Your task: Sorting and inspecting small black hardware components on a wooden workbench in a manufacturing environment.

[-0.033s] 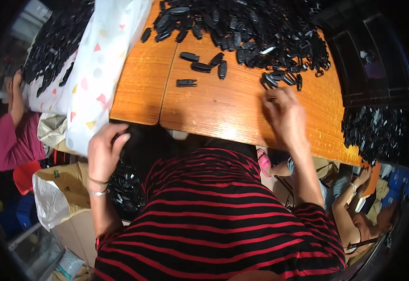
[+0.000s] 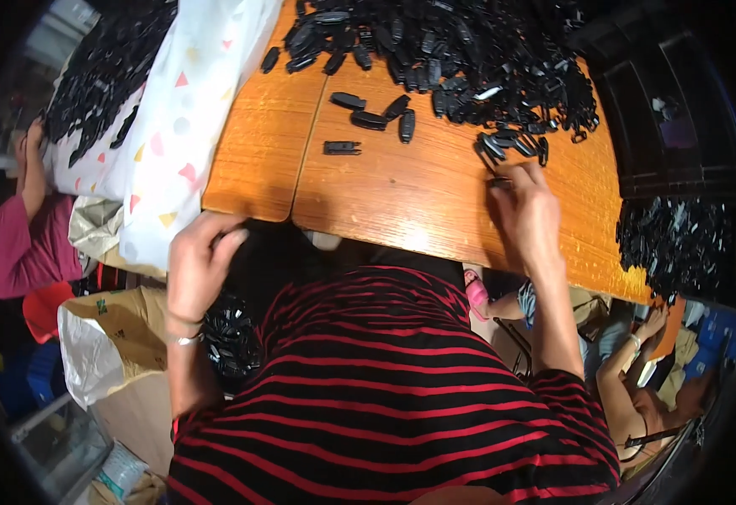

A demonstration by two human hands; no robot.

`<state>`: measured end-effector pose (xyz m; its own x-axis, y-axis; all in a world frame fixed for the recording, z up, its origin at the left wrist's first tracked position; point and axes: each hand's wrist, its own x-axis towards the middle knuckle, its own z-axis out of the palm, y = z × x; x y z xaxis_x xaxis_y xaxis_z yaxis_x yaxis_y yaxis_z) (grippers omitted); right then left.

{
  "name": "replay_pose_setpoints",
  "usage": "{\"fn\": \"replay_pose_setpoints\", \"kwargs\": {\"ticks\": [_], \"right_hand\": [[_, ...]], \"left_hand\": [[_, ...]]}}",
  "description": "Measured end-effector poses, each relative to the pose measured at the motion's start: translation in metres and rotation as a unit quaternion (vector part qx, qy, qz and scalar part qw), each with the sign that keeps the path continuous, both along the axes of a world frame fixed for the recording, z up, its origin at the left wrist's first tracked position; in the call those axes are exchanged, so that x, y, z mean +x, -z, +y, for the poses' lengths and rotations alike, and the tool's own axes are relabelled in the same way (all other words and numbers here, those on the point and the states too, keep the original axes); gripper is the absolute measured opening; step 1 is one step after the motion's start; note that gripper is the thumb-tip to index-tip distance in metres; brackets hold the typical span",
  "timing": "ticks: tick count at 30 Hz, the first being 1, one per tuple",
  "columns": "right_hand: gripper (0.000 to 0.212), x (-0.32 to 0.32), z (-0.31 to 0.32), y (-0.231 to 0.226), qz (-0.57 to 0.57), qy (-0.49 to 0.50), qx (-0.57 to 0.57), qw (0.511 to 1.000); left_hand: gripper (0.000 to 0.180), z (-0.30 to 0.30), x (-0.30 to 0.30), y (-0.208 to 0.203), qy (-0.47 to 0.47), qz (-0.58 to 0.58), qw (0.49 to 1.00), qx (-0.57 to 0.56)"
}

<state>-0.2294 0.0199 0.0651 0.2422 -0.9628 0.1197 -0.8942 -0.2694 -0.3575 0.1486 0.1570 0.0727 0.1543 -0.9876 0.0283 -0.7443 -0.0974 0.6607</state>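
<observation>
My left hand (image 2: 201, 261) hovers by the near left edge of the wooden table (image 2: 385, 202). Its thumb stands apart from the fingers, and I see nothing held. Over the table's right part, my right hand (image 2: 530, 210) has bent fingers closed on a slim black plastic piece (image 2: 488, 158), partly hidden at the fingertips. That piece lies beside a small cluster of black plastic pieces (image 2: 520, 146). Left of there, several oval black pieces (image 2: 369, 121) lie loose. Nearer me is one pronged black piece (image 2: 341, 148), like half a buckle.
A large heap of black pieces (image 2: 444, 42) covers the far table. More fill a dark container (image 2: 675, 244) at right. A patterned white sheet (image 2: 166, 126) hangs at left, above a paper sack (image 2: 124, 328). Other people's arms (image 2: 31, 181) show at left and right (image 2: 625, 362).
The view has shifted slightly. My left hand has risen a little toward the table edge. My right hand has drawn slightly back and right, near the small cluster.
</observation>
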Motion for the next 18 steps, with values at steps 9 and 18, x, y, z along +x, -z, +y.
{"fn": "replay_pose_setpoints", "kwargs": {"ticks": [9,18], "right_hand": [[0.013,-0.016,-0.003,0.018,-0.002,-0.036,-0.037,0.999],[0.018,0.067,-0.015,0.031,-0.127,-0.215,-0.006,0.968]], "left_hand": [[0.024,-0.104,-0.072,0.040,0.105,-0.059,0.975,-0.186],[0.023,-0.115,-0.079,0.046,0.133,-0.102,0.976,-0.140]]}}
